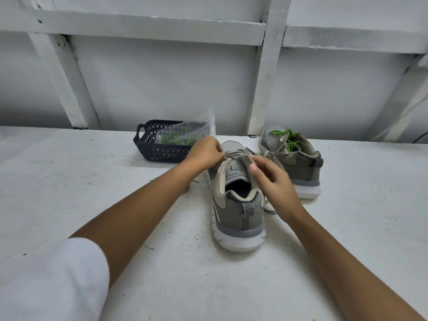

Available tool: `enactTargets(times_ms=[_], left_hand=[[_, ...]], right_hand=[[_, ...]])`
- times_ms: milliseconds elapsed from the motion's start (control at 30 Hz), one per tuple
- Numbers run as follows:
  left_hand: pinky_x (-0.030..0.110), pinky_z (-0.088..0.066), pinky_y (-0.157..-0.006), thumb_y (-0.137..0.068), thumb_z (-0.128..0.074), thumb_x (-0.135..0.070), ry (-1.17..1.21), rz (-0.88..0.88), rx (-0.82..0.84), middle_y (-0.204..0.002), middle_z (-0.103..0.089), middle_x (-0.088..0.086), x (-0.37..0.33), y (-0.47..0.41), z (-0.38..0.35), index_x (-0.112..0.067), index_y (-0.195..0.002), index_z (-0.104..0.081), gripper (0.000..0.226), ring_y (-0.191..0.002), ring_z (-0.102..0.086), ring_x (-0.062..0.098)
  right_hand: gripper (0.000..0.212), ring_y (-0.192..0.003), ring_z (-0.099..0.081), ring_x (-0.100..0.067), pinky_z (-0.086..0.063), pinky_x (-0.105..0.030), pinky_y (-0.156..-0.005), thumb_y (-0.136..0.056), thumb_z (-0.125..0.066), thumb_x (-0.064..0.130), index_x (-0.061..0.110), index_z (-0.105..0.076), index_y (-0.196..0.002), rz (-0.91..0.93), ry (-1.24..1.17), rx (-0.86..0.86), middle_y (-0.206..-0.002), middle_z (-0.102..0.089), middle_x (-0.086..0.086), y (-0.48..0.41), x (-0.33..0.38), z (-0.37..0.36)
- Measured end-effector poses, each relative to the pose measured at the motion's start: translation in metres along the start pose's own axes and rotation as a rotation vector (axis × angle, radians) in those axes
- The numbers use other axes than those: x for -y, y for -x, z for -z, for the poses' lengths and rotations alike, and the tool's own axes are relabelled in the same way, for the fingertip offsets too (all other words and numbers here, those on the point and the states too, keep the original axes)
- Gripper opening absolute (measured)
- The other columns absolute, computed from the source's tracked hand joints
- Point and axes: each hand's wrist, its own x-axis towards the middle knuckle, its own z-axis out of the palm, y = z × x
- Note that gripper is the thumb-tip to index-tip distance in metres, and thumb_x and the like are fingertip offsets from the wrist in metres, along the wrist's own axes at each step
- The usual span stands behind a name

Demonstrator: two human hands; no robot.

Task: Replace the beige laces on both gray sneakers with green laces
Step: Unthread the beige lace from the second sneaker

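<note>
White tabletop (92, 181), centre: near gray sneaker (238, 212), heel toward me. My left hand (203, 154) pinches its beige lace (234, 154) at the eyelets. My right hand (271, 179) curls its thumb and fingers onto the right eyelet flap. Behind right stands the second sneaker (298, 163), with a green lace (287, 137). Behind left is a dark basket (157, 151) holding a plastic bag (185, 133).

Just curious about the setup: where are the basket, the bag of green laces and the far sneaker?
basket (162, 152), head view, its dark front wall.
bag of green laces (183, 133), head view, the clear plastic.
far sneaker (301, 167), head view, gray side.
</note>
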Motion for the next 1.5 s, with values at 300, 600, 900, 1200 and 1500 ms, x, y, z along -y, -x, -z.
enactTargets(times_ms=[300,600,900,1200,1500], left_hand=[[0.032,-0.034,-0.06,-0.089,-0.044,-0.006,-0.23,-0.076,-0.123,-0.088,-0.059,0.021,-0.007,-0.019,0.003,0.0,-0.078,-0.053,0.016,-0.073,-0.051,0.031],[0.032,-0.037,-0.065,-0.097,-0.043,-0.026,-0.271,-0.078,-0.182,-0.086,-0.06,0.013,-0.007,-0.02,0.016,-0.001,-0.094,-0.056,0.028,-0.088,-0.058,0.033],[0.032,-0.038,-0.06,-0.092,-0.045,-0.012,-0.259,-0.038,-0.122,-0.073,-0.055,0.006,-0.001,-0.016,-0.007,-0.005,-0.082,-0.06,0.019,-0.081,-0.061,0.032],[0.032,-0.039,-0.067,-0.096,-0.042,-0.027,-0.278,-0.077,-0.308,-0.095,-0.063,0.018,-0.003,-0.03,0.03,-0.001,-0.089,-0.059,0.032,-0.092,-0.061,0.037],[0.031,-0.038,-0.063,-0.09,-0.052,-0.016,-0.283,-0.038,-0.098,-0.083,-0.06,0.011,0.003,-0.023,-0.01,-0.009,-0.074,-0.06,0.019,-0.087,-0.061,0.033]], right_hand=[[0.023,-0.104,-0.059,0.0,-0.047,-0.013,-0.082,-0.094,-0.056,0.018,0.023,-0.062,-0.116,0.012,-0.098,-0.02,-0.114,-0.065,0.006,0.007,-0.007,-0.002],[0.023,-0.106,-0.058,0.0,-0.044,-0.009,-0.082,-0.095,-0.055,0.019,0.022,-0.063,-0.115,-0.014,-0.136,-0.082,-0.116,-0.064,0.007,0.008,-0.009,-0.008],[0.021,-0.101,-0.06,0.0,-0.044,-0.011,-0.082,-0.094,-0.054,0.016,0.031,-0.063,-0.106,-0.003,-0.141,-0.082,-0.111,-0.066,0.008,0.009,-0.008,-0.007],[0.02,-0.092,-0.057,0.014,-0.042,-0.004,-0.075,-0.094,-0.054,0.014,0.028,-0.062,-0.106,0.0,-0.139,-0.102,-0.105,-0.064,0.016,0.011,-0.002,-0.009],[0.024,-0.092,-0.057,0.014,-0.041,-0.003,-0.074,-0.094,-0.054,0.015,0.036,-0.062,-0.098,0.009,-0.123,-0.099,-0.104,-0.064,0.017,0.011,0.001,-0.01]])
